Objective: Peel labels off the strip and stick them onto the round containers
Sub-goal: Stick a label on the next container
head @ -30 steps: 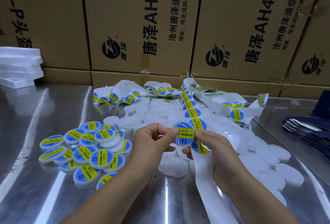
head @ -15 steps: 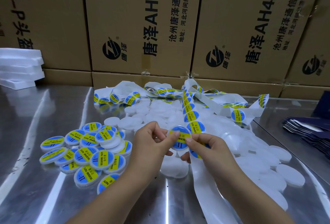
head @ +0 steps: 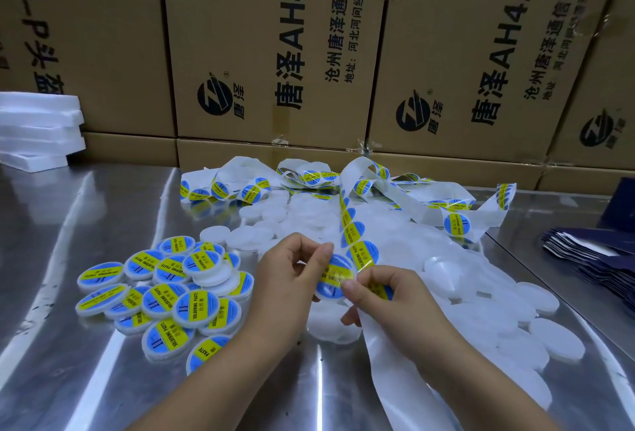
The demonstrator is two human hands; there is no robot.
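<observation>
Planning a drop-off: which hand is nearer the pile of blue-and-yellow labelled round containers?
Left. The left hand sits just right of the labelled container pile; the right hand is farther right.

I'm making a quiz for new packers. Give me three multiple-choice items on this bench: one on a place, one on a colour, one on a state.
1. Where lies the pile of labelled containers? A. on the foam slabs B. left of the left hand C. on the boxes
2. What colours have the labels on the strip? A. red and white B. all green C. blue with a yellow band
3. What does the left hand do? A. holds a round container B. lies flat on the table C. lifts a box
B: the pile lies at that hand's left. C: each label shows both colours. A: its fingers curl round it while the right hand pinches the label.
</observation>
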